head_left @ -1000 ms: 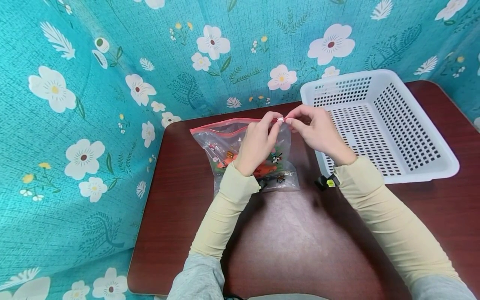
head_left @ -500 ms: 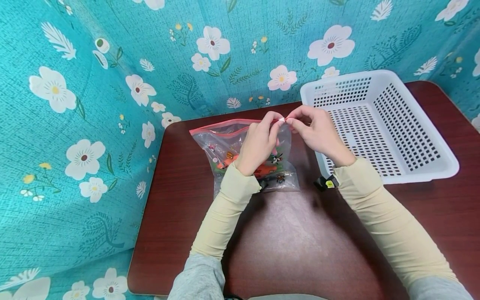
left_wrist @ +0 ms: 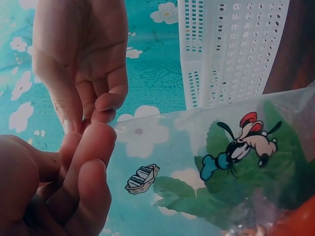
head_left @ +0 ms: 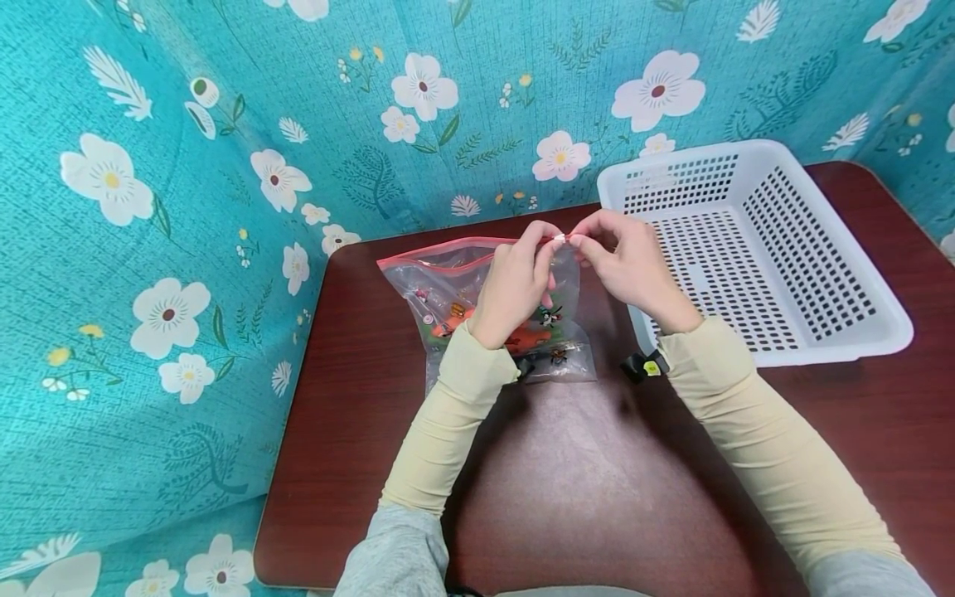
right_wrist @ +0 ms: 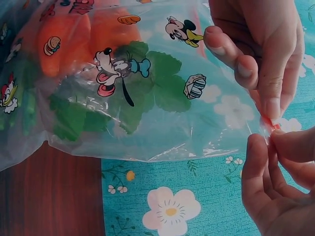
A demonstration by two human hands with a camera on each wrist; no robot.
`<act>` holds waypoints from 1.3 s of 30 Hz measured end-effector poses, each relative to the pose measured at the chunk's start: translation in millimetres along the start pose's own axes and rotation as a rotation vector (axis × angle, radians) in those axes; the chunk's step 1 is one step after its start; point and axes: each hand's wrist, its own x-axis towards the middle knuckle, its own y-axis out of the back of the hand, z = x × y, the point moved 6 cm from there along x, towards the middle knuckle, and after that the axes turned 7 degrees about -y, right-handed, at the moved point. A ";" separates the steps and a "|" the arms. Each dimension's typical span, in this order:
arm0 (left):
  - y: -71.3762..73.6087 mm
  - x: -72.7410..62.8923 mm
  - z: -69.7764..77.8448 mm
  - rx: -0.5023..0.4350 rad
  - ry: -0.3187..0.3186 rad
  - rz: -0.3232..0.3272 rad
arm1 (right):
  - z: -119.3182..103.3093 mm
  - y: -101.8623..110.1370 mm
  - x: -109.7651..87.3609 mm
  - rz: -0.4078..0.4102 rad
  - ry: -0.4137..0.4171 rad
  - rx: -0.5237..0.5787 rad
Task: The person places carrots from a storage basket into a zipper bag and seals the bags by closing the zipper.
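Observation:
A clear zip bag point(head_left: 440, 286) with a red top strip and printed cartoon figures stands on the table in the head view. Through its film show orange pieces point(right_wrist: 64, 44) and green leaf shapes point(right_wrist: 165, 73). My left hand point(head_left: 511, 286) pinches the small white slider point(head_left: 559, 238) at the right end of the strip. Right beside it, my right hand point(head_left: 627, 261) pinches the bag's red top corner between thumb and index finger. The fingertips of both hands nearly meet there. The left part of the bag's mouth gapes a little.
A white perforated plastic basket point(head_left: 753, 249) stands on the right of the dark red-brown table point(head_left: 351, 431), close to my right hand. A turquoise flowered cloth point(head_left: 336, 124) hangs behind and to the left of the table.
Both hands keep their pinch at the same corner of the bag. My right wrist has shifted very slightly to the left; the bag and basket have stayed put.

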 end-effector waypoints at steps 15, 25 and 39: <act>2.4 0.0 -1.3 -0.029 0.005 0.011 | 1.2 0.1 -0.3 0.004 -0.033 0.008; 4.2 -0.3 -3.0 -0.045 0.001 0.019 | 1.9 0.8 0.6 0.012 -0.037 0.009; 10.8 -3.6 -8.3 -0.075 0.030 0.036 | 4.9 2.9 2.8 0.033 -0.060 0.040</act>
